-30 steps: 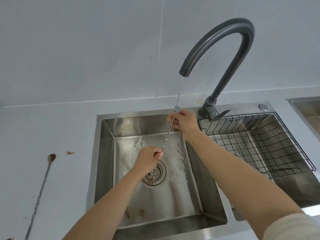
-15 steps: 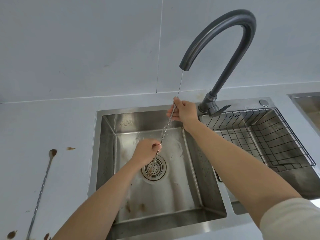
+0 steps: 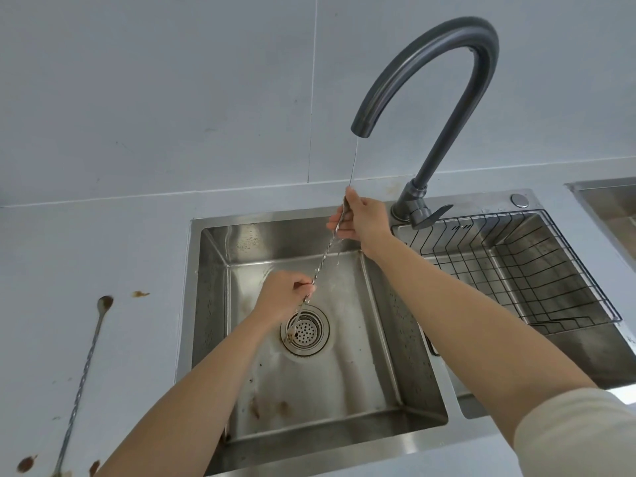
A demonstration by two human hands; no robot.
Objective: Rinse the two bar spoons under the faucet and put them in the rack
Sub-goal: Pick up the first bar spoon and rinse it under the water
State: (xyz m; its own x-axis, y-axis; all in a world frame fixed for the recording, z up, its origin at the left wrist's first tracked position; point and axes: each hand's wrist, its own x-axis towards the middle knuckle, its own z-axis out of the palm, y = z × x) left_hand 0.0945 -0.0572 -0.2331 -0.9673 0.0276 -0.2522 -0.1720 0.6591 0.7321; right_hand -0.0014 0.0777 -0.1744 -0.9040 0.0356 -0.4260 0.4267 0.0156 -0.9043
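Note:
A long twisted bar spoon (image 3: 325,257) slants over the steel sink (image 3: 385,342). My right hand (image 3: 361,220) grips its upper end under the thin stream of water from the dark faucet (image 3: 447,84). My left hand (image 3: 285,296) pinches the lower shaft, and the forked lower tip hangs just above the drain strainer (image 3: 306,330). The second bar spoon (image 3: 82,373) lies on the counter at the left, bowl end away from me. The black wire rack (image 3: 537,266) sits in the right basin with nothing in it.
Brown stains mark the counter near the second spoon (image 3: 141,293) and the sink floor (image 3: 268,407). The faucet lever (image 3: 437,213) points right. Another steel basin edge (image 3: 609,201) shows at the far right.
My right hand has closed over the spoon's top end, hiding the tip that showed a second ago. The view has shifted slightly. Both hands keep their hold under the running water.

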